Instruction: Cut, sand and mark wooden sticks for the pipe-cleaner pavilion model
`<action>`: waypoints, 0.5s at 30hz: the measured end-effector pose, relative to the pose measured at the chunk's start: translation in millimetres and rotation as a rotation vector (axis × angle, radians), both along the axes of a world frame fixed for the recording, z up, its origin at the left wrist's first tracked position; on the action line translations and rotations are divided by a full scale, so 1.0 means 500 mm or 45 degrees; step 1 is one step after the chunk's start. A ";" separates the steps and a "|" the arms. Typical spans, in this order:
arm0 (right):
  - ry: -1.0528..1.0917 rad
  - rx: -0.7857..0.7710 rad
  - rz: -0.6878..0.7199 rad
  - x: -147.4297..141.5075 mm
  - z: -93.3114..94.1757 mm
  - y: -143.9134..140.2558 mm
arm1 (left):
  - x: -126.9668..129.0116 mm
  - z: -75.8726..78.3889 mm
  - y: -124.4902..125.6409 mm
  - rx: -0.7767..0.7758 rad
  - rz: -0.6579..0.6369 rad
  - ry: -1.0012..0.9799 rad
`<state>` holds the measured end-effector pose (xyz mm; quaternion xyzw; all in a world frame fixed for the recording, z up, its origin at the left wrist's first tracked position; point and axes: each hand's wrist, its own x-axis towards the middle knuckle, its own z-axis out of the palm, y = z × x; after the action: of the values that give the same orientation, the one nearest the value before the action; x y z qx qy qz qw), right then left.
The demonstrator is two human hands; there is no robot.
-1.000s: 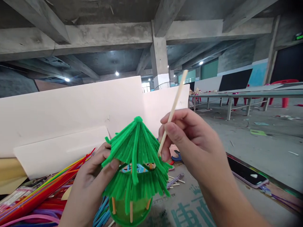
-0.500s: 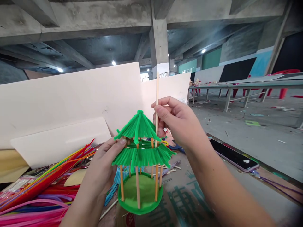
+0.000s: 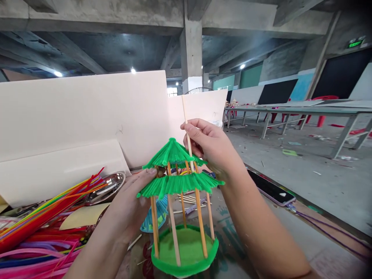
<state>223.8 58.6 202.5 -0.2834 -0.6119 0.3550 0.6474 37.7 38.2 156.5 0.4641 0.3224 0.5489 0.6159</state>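
- The left hand (image 3: 128, 201) is partly closed, grasping the green model pavilion (image 3: 167, 153) at its left side; the thumb lies in front, in the gap between the upper roof and the lower roof (image 3: 177, 185).
- The right hand (image 3: 209, 143) is closed in a pinch, thumb against bent fingers, holding a pale wooden stick (image 3: 184, 108) around its middle.
- The stick's long axis runs steeply up and down, the top leaning a little left, the lower end pointing down into the gap between the roofs on the right side. Whether that end touches a post or the lower roof, I cannot tell.
- The pavilion's peak points up, its long axis close to vertical with a slight lean left at the top; slim posts (image 3: 173, 228) run down to a round green base (image 3: 188, 267).
- It is over the middle of the worktop (image 3: 308, 240), well in from the right edge; whether the base touches the surface is unclear.
- A phone (image 3: 270, 188) lies along the worktop's right edge; coloured pipe cleaners (image 3: 37, 248) are heaped at the left, and loose sticks (image 3: 188, 199) lie behind the pavilion.
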 end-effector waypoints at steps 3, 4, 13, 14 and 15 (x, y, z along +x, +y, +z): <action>-0.007 0.000 0.002 0.000 -0.002 0.003 | -0.003 -0.006 0.008 -0.115 -0.095 -0.078; -0.008 0.009 0.000 -0.001 -0.002 0.002 | -0.005 -0.007 0.011 -0.117 -0.084 -0.091; -0.037 0.107 -0.030 -0.014 0.005 -0.035 | -0.028 -0.004 0.017 -0.117 -0.100 -0.066; -0.036 0.114 -0.026 -0.014 0.005 -0.034 | -0.029 -0.004 0.017 -0.102 -0.090 -0.061; -0.033 0.118 -0.019 -0.013 0.004 -0.031 | -0.029 -0.004 0.016 -0.087 -0.077 -0.055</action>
<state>217.5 43.1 204.4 -0.2623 -0.6339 0.3177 0.6546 23.3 46.3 154.4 0.4405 0.3132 0.5286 0.6546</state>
